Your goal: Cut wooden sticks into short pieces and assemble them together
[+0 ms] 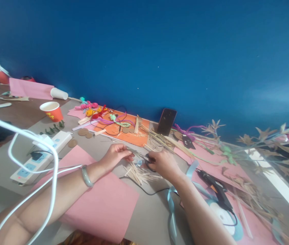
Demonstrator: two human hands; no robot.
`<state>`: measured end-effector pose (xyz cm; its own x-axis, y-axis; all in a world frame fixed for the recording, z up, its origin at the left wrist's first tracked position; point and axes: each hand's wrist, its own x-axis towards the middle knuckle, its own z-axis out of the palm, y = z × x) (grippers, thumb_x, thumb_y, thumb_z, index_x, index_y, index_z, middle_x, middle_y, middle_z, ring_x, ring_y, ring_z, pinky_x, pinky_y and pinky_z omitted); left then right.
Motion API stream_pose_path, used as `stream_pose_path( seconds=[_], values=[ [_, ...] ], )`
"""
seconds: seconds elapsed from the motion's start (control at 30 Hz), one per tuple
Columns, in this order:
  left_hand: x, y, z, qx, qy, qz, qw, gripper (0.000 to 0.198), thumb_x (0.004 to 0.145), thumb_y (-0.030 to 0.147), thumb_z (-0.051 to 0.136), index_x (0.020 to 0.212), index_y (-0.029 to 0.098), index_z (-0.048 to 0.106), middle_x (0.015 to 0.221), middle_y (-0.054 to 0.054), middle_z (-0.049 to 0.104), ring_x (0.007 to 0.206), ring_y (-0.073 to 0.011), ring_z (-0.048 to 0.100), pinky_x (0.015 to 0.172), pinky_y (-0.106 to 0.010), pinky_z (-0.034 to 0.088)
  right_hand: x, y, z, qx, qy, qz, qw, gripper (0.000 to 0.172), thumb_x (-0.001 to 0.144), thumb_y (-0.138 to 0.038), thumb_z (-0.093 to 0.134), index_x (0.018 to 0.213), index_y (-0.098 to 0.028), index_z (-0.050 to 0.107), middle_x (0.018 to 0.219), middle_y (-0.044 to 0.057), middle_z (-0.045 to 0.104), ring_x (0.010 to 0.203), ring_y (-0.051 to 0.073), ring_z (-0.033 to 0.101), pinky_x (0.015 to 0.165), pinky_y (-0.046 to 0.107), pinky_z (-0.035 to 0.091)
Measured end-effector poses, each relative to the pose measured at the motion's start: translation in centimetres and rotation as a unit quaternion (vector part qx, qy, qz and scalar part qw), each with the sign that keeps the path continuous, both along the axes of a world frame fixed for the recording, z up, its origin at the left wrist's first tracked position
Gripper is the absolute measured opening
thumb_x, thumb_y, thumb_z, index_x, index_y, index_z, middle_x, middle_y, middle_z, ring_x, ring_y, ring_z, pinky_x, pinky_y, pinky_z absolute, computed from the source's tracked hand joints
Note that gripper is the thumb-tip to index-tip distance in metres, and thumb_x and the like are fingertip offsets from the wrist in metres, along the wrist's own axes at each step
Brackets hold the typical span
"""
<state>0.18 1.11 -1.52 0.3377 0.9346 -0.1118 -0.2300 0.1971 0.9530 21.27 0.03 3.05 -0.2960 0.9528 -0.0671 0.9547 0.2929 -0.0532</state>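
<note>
My left hand (116, 154) is closed in a pinch on thin dried straw stems (134, 150) above the table. A pale bangle (86, 176) sits on that wrist. My right hand (162, 163) is closed round scissors (148, 160), whose dark handle shows at my fingers and whose blades meet the stems. Below both hands lies a small heap of cut straw pieces (140, 174) on the grey tabletop. A pink paper sheet (103, 200) lies under my left forearm.
A black glue gun (217, 189) lies right on a light blue ribbon (171, 211). A dark phone (166, 121) leans on the blue wall. Orange paper (113, 129) holds craft bits. A red cup (51, 110), white power strip (42, 154) and dried stalks (249, 177) surround the work.
</note>
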Motion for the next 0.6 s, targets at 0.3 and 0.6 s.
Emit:
stream_pose_path(
  seconds=[0.3,0.6],
  values=[
    [0.2,0.1,-1.0,-0.03,0.0,-0.017,0.999,0.024,0.067,0.031,0.072,0.07,0.008,0.065,0.068,-0.009,0.069,0.059,-0.015,0.064,0.06,-0.026,0.051,-0.1,0.0,-0.2,-0.02,-0.026,-0.002,0.999,0.021,0.073,-0.039,0.061,0.062,-0.021,0.064,0.057,0.003,0.062,0.056,0.014,0.051,0.05,0.026,0.02],
    [0.3,0.4,-1.8,-0.101,-0.02,-0.022,0.994,0.029,0.063,0.032,0.076,0.068,0.009,0.06,0.073,-0.011,0.07,0.059,-0.0147,0.066,0.055,-0.023,0.051,-0.4,0.3,-0.5,-0.046,-0.069,-0.016,0.996,0.024,0.073,-0.045,0.063,0.069,-0.022,0.067,0.064,0.005,0.065,0.063,0.017,0.057,0.052,0.025,0.023]
  ],
)
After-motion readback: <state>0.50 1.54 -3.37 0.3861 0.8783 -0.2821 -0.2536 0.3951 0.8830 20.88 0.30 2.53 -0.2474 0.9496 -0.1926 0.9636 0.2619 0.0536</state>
